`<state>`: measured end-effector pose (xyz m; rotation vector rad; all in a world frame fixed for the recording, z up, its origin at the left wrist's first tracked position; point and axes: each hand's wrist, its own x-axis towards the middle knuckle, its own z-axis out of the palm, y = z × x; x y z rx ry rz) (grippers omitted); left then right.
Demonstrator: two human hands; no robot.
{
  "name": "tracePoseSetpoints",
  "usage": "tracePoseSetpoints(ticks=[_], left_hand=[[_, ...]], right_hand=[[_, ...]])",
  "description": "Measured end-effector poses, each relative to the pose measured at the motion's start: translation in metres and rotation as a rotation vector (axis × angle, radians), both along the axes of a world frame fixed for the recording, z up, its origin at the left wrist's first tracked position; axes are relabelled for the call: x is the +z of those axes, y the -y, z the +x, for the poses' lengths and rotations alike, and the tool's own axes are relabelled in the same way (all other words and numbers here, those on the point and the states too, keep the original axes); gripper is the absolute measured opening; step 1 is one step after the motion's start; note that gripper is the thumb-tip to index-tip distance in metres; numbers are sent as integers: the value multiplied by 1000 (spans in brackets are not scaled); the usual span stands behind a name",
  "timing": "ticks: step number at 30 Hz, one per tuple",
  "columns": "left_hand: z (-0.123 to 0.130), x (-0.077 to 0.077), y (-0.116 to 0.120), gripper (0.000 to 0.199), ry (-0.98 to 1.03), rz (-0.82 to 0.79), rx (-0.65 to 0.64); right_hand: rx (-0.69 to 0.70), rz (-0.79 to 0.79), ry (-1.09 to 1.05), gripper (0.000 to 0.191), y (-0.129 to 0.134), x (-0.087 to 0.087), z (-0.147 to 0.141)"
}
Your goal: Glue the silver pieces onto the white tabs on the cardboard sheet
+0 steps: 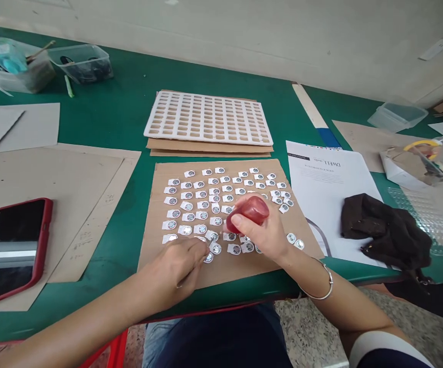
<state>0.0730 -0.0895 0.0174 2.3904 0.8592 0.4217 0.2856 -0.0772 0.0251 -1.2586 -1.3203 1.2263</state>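
My right hand (265, 235) is wrapped round a small red bottle (249, 212), tilted with its tip toward the lower left, above a brown cardboard sheet (221, 278). On the sheet lie rows of small white tabs, each with a round printed disc (215, 248). My left hand (181, 263) is at the sheet's lower left, fingers pinched together beside some discs; anything between the fingertips is too small to make out. The tabs under both hands are partly hidden.
Behind the sheet, a white grid tray (209, 140) rests on cardboard. At left are a red-cased phone (44, 245) and plastic boxes (91, 64). To the right lie a printed paper (313, 189) and dark cloth (382, 225).
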Motion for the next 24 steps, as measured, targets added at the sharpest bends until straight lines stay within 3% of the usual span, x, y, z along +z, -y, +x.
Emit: tracePoseSetpoints(ticks=[9,13,24], left_hand=[[4,-13,20,25,-130,305,-118],[6,-17,25,21,-176,426,-159],[6,-16,28,28,-269,476,-157]], right_hand=[[-10,212,216,21,-2,-17,-19],[9,221,236,21,-3,-21,-19],[17,241,290,21,-4,-25,-22]])
